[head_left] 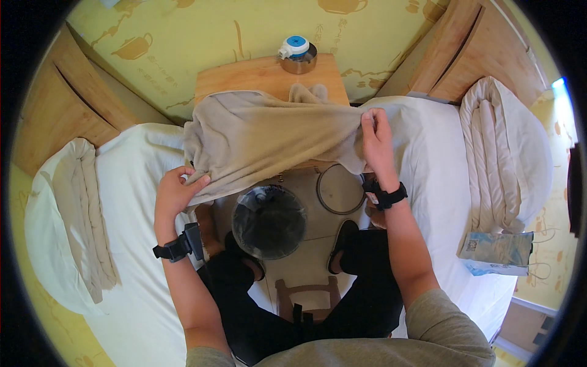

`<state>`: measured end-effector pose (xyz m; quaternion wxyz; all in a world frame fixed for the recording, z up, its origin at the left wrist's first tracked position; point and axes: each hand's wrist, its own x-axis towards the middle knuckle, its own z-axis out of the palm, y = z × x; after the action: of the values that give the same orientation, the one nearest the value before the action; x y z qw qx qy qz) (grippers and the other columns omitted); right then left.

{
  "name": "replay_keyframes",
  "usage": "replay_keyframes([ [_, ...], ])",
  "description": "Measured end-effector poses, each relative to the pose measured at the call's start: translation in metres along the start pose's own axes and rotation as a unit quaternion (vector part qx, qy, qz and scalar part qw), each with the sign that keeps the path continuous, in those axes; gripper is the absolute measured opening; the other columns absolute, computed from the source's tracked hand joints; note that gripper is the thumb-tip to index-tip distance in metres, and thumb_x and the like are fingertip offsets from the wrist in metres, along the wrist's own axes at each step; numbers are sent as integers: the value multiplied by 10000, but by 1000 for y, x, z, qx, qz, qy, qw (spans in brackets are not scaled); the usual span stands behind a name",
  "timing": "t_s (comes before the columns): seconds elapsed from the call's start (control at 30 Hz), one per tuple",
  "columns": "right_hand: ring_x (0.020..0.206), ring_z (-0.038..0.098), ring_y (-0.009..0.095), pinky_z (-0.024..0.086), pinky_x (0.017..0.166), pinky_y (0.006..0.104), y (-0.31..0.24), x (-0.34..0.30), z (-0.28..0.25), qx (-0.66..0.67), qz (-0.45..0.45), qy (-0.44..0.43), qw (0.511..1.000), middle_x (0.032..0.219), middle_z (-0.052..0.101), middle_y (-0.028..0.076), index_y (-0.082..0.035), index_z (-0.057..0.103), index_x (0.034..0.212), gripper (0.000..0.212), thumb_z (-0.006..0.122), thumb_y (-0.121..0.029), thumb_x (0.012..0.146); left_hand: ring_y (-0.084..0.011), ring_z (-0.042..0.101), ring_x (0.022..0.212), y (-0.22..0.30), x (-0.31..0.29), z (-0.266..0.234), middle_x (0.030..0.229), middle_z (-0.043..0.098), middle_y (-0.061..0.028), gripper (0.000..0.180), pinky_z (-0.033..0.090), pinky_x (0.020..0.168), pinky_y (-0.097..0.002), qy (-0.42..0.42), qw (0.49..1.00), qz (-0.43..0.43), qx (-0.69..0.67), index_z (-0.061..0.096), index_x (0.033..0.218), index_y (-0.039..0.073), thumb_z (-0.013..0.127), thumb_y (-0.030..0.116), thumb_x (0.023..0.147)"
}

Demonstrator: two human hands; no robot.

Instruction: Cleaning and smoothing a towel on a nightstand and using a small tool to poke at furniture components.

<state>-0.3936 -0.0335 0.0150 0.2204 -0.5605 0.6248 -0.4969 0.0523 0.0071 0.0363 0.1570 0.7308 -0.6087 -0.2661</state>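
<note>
A beige-grey towel is stretched between my two hands, its far part lying over the front of a wooden nightstand. My left hand pinches the towel's near left corner between thumb and fingers. At the right end, my right hand grips the upper edge, with a loose corner hanging below the fingers. The cloth is creased and bunched at its left side. Below it, on the floor between my feet, stands a round bin with a thin liner inside. Neither hand touches the bin.
A loose round ring lies right of the bin. On the nightstand sits a steel pot with a blue-and-white round object on it. White beds flank me, with folded pillows. A paper bag rests on the right bed.
</note>
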Motion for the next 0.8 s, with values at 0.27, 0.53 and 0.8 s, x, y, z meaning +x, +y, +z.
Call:
replay_keyframes([
  [0.27,677,632,344,500,674,415,-4,-1,-5,-119,25,-103,987,710,636,153,-36,606,1096,276,551,-306,1092,-323,698,815,29,3,17,894,728,-127,492,544,734,-428,164,985,46,31,698,1040,57,839,483,838],
  [0.53,723,723,320,538,643,447,-25,-17,3,-228,-1,-261,938,730,715,102,-87,686,1224,394,749,-325,917,-353,717,910,25,11,28,963,745,-142,634,557,782,-443,86,993,-27,78,652,1176,53,859,522,804],
  [0.8,788,659,240,524,724,350,10,-4,5,-27,-50,-72,996,889,702,117,-36,746,1104,234,736,-200,937,-215,697,852,1,13,2,953,749,-114,596,549,775,-371,-20,994,-106,-18,650,1240,-38,781,454,931],
])
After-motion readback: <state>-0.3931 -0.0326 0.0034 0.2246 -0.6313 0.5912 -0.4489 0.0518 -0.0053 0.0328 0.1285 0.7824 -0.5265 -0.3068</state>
